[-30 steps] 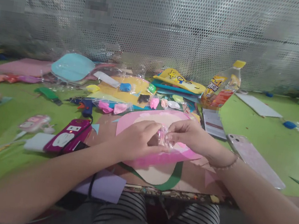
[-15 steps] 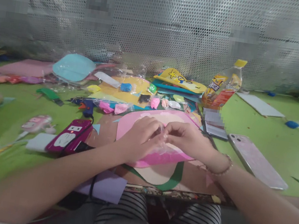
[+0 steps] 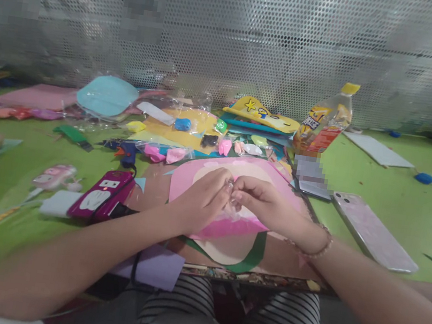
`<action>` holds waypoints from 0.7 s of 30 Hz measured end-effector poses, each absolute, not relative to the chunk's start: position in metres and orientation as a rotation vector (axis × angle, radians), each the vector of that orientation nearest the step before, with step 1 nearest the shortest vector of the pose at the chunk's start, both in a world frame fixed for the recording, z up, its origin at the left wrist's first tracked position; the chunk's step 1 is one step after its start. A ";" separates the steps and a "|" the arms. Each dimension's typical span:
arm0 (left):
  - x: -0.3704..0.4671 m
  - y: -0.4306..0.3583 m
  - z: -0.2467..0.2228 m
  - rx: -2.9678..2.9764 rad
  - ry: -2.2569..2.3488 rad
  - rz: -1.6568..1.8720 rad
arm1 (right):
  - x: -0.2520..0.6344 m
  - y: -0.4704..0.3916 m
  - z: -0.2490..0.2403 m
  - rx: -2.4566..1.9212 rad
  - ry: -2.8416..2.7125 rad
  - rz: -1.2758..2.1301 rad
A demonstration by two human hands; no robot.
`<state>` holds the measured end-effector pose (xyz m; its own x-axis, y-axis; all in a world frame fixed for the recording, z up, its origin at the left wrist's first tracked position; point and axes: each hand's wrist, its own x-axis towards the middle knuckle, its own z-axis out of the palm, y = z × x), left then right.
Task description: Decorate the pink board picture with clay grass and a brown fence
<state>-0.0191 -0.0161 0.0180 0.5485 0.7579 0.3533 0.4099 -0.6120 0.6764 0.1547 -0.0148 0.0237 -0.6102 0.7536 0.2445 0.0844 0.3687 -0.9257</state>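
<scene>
Over a pink and cream cut-out shape (image 3: 183,181), both my hands meet with their fingertips close together. A small crumpled piece of clear plastic wrap (image 3: 234,206) shows between them. My left hand (image 3: 206,199) is closed on it, thumb against the fingers. My right hand (image 3: 261,200), with a beaded bracelet at its wrist, pinches the plastic from the other side. Whether anything lies inside the plastic is hidden by the fingers. Beneath the pink shape, a green and cream piece (image 3: 250,259) sticks out toward the table's front edge.
Wrapped clay lumps, among them a pink one (image 3: 224,147) and a blue one (image 3: 183,124), lie behind my hands. A magenta power strip (image 3: 107,197) and glue gun (image 3: 127,154) are at left. A bottle (image 3: 322,126) and phone (image 3: 376,232) are at right.
My fingers have shifted slightly at the plastic, which looks more bunched up between the fingertips. The hands stay over the pink shape.
</scene>
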 end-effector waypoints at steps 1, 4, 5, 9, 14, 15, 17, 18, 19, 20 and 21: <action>-0.019 -0.017 0.018 2.254 0.945 0.879 | 0.155 -0.015 0.024 -0.721 -1.959 1.267; -0.018 -0.018 0.017 2.254 0.953 0.898 | 0.155 -0.018 0.025 -0.754 -1.957 1.264; -0.018 -0.018 0.017 2.260 0.951 0.900 | 0.155 -0.018 0.026 -0.775 -1.959 1.254; -0.018 -0.017 0.016 2.330 0.959 0.910 | 0.155 -0.020 0.028 -0.853 -1.995 1.169; -0.016 -0.017 0.014 2.409 0.996 0.931 | 0.155 -0.020 0.028 -0.912 -2.105 0.991; -0.016 -0.017 0.014 2.426 0.996 0.928 | 0.155 -0.020 0.027 -0.928 -2.135 0.932; -0.016 -0.018 0.014 2.454 0.991 0.921 | 0.155 -0.021 0.027 -0.933 -2.188 0.863; -0.015 -0.018 0.014 2.464 0.991 0.918 | 0.155 -0.021 0.027 -0.920 -2.206 0.852; -0.016 -0.019 0.014 2.476 0.987 0.917 | 0.155 -0.021 0.027 -0.894 -2.220 0.847; -0.016 -0.019 0.014 2.489 0.985 0.924 | 0.154 -0.022 0.027 -0.868 -2.228 0.836; -0.016 -0.020 0.015 2.507 0.991 0.947 | 0.154 -0.022 0.027 -0.847 -2.228 0.813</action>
